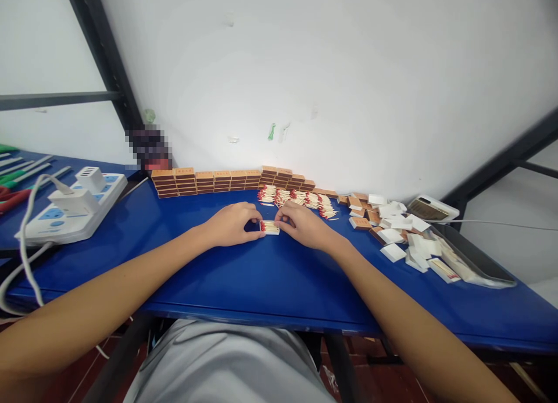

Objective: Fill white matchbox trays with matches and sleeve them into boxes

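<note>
A small white matchbox tray [270, 231] with red-tipped matches in it rests on the blue table [279, 281]. My left hand [235, 224] grips its left end between thumb and fingers. At the tray's right end is my right hand [300, 224], thumb and fingers pinched together; whether they hold matches or the tray's edge is too small to tell. Just behind my hands lies a pile of loose matches [296, 198] with red heads.
Stacked brown matchboxes [187, 183] line the wall. To the right are scattered white trays and brown sleeves [392, 236], a phone [432, 209] and a dark container [475, 255]. A power strip [65, 225] with white cables sits at the left.
</note>
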Available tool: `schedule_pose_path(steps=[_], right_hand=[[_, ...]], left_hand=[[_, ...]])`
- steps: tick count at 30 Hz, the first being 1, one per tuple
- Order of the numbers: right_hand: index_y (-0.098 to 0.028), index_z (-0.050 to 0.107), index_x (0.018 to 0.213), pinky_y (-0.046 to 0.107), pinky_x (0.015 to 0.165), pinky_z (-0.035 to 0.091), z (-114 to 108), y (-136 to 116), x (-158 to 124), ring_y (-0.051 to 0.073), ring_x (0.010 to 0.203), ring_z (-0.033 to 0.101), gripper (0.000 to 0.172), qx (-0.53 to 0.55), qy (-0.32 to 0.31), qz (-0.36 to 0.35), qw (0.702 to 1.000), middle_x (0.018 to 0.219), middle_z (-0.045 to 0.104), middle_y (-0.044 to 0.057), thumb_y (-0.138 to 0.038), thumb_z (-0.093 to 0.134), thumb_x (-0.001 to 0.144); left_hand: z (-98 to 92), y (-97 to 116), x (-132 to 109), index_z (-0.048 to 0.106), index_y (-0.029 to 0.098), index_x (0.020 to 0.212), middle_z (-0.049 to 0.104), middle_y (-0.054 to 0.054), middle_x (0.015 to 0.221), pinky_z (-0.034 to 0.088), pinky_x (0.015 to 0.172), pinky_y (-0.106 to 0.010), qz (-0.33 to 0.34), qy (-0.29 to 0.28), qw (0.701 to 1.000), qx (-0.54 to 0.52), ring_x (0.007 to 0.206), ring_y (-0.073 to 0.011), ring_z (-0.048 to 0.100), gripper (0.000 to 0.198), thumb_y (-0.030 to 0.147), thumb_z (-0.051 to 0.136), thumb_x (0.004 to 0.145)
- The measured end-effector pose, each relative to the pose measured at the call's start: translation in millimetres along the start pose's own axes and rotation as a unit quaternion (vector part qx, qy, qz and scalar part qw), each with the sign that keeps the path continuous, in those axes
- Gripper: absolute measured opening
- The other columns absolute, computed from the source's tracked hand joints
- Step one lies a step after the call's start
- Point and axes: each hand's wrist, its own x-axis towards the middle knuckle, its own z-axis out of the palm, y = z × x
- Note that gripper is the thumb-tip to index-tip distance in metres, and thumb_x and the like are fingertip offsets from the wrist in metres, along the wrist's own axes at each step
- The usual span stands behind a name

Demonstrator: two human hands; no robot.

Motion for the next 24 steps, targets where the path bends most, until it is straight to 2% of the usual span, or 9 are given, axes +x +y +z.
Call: schedule_pose_path(steps=[24], right_hand=[[-0.020,0.063,0.094,0.032,0.077,0.045,7.5,0.1,2.1,0.020,0.085,0.059,0.010,0.020,0.007,0.011,1.000,0.095,0.062,0.005,-0.022,0.059,0.103]], left_hand=[[-1.9,1.7,0.2,0.076,0.019,0.105,0.072,-0.009,0.104,0.049,0.081,-0.035,-0.001,-0.004,1.000,-0.001,0.098,-0.0253,0.067,0.030,0.047,0.069,0.097]])
